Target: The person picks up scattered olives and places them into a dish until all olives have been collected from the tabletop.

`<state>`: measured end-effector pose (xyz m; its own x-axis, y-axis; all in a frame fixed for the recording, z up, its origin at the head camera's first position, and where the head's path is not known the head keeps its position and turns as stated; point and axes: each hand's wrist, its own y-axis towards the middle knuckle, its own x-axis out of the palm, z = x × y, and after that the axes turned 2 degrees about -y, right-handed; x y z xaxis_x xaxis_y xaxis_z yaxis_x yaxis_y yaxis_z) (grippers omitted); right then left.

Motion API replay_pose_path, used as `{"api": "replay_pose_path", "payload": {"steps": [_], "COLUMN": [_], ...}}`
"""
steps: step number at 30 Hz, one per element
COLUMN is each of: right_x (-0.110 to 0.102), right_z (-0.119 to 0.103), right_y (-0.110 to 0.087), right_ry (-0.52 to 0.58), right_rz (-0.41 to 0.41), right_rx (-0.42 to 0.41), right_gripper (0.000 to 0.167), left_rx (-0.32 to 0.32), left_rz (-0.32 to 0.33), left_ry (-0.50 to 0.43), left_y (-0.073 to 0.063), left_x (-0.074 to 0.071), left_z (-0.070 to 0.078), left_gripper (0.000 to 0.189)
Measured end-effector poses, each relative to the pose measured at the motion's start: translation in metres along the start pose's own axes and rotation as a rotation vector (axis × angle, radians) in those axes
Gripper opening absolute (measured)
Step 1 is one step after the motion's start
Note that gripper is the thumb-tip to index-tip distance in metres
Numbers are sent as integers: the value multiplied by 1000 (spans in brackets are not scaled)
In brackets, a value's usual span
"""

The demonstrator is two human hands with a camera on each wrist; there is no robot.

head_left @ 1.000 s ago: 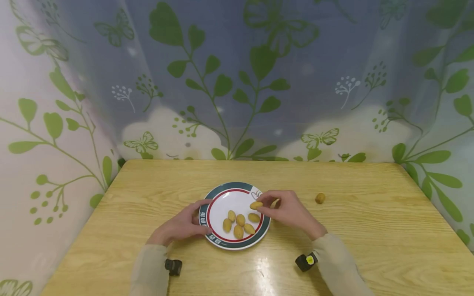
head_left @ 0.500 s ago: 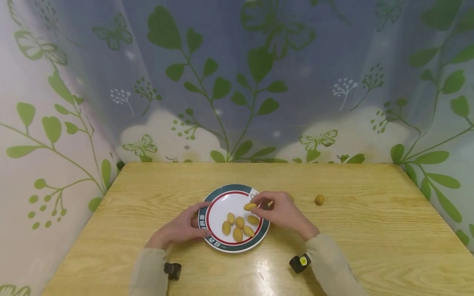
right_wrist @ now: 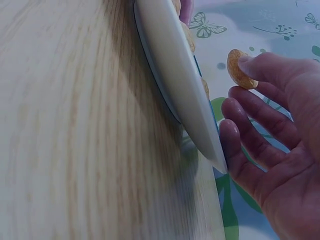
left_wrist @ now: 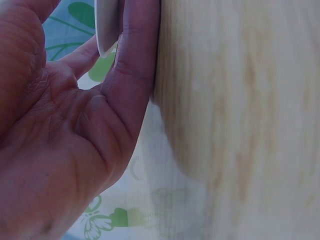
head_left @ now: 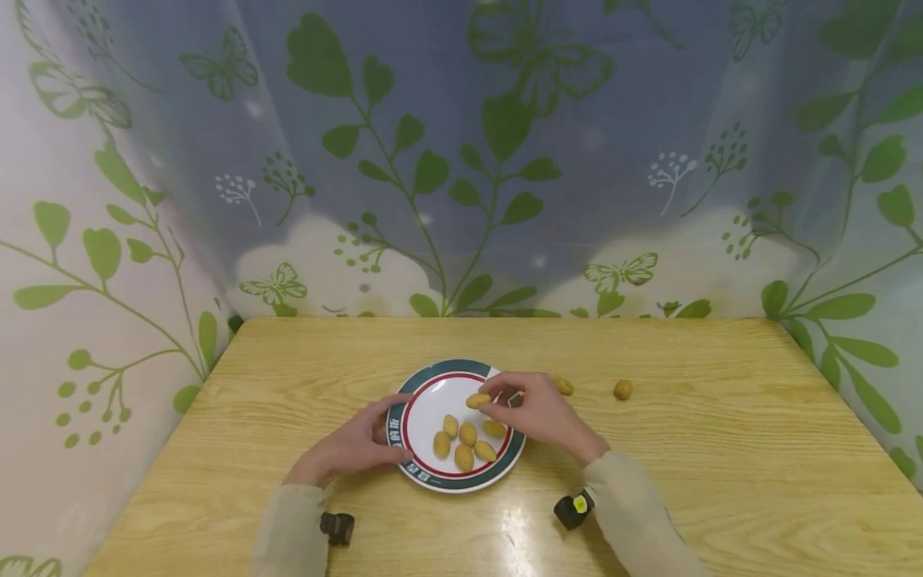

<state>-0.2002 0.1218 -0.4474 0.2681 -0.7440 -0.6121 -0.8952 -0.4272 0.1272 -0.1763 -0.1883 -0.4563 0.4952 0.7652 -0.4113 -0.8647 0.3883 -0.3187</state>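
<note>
The yellow-brown oval piece [head_left: 478, 401] sits at the fingertips of the right hand [head_left: 537, 410], above the plate [head_left: 427, 401] and clear of it in the right wrist view. Whether it is a nut or a dried fruit, the pictures do not settle. The right hand pinches it between thumb and fingertips in a narrow grip, the other fingers spread loosely near the plate's rim. The left hand [head_left: 349, 445] holds the rim on its own side, thumb and forefinger reaching over the edge and another finger low against the underside.

The held piece is probably very light and fairly firm, with a dry, slightly rough skin that should not slip much. Its rounded shape could still roll out of a pinch on the tip, so the middle of its long sides seems the best hold. The plate looks smooth, stiff and perhaps breakable; the rim beside the left hand suits a steady grip.

Six similar pieces [head_left: 467, 433] lie on the plate between the hands. Beyond the right wrist, another piece [head_left: 563, 386] and a rounder one [head_left: 623, 390] rest on the table [head_left: 303, 361].
</note>
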Motion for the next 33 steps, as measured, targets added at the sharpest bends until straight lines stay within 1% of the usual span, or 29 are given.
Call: {"api": "replay_pose_path", "payload": {"steps": [15, 22, 27, 33], "right_x": [10, 17, 22, 31], "right_z": [-3, -7, -10, -9], "right_y": [12, 20, 25, 30], "right_ry": [-7, -29, -24, -26], "right_rz": [-47, -69, -79, -72], "right_rx": [-35, -55, -46, -6], "right_gripper": [16, 16, 15, 15], "left_rx": [-26, -9, -16, -33], "left_rz": [18, 0, 1, 8], "left_ry": [36, 18, 25, 39], "left_y": [-1, 0, 0, 0], "left_x": [0, -1, -1, -1], "left_z": [2, 2, 1, 0], "left_gripper": [87, 86, 86, 86]}}
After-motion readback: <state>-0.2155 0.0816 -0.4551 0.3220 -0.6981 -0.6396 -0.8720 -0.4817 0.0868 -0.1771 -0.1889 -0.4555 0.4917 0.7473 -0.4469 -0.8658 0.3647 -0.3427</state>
